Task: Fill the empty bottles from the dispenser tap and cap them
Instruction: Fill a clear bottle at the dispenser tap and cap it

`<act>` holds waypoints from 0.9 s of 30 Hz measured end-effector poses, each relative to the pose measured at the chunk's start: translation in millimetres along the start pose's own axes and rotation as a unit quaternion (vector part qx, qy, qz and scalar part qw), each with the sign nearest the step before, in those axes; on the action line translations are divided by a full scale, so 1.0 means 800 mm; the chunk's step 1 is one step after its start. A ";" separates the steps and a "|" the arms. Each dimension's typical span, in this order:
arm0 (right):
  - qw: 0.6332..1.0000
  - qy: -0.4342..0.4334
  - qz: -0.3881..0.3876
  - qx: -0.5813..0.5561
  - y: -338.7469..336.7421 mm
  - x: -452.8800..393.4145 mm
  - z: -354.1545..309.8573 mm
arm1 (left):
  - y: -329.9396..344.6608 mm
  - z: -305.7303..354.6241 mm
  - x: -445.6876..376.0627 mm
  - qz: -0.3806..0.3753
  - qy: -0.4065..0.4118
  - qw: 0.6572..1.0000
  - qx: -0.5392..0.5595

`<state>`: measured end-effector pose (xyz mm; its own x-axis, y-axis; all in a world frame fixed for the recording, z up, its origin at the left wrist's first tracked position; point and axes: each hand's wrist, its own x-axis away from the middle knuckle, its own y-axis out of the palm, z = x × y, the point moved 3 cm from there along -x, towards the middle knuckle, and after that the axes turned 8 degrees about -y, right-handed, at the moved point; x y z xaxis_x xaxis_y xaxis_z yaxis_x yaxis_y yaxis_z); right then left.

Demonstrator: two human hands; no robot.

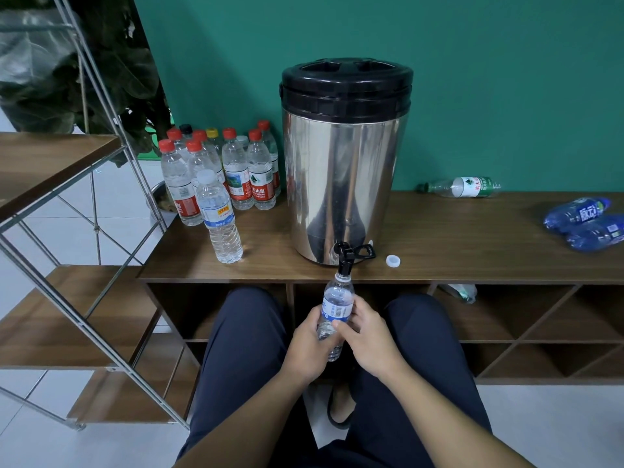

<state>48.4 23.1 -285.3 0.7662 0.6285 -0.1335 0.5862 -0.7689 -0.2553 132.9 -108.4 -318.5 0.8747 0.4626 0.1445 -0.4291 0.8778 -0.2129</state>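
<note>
I have both hands wrapped round the open bottle [336,310], the left hand [309,346] curled about its lower body and the right hand [363,336] gripping its far side, holding its mouth right up under the black tap [346,260] of the steel dispenser [344,163]. This looks like the filling step (whether water is running I can't tell). Next I judge one hand must free itself to work the tap lever, then fetch the white cap [392,261] lying on the shelf [472,244] just right of the tap.

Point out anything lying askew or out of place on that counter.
A green-capped bottle lies on its side by the wall, and two blue bottles lie flat at the right end. A loose white cap sits beside the tap.
</note>
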 end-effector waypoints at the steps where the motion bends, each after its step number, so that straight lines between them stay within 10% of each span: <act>1: 1.000 0.000 0.000 0.000 0.000 0.000 0.000 | 0.000 0.000 0.000 0.000 0.001 1.000 -0.001; 27: 1.000 0.003 -0.007 0.004 0.000 -0.001 0.005 | 0.000 0.003 0.002 -0.003 0.005 1.000 0.009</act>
<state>46.9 23.1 -288.6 0.7594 0.6386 -0.1246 0.5946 -0.7589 -0.2656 133.4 -107.6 -316.3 0.8791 0.4569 0.1355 -0.4285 0.8823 -0.1950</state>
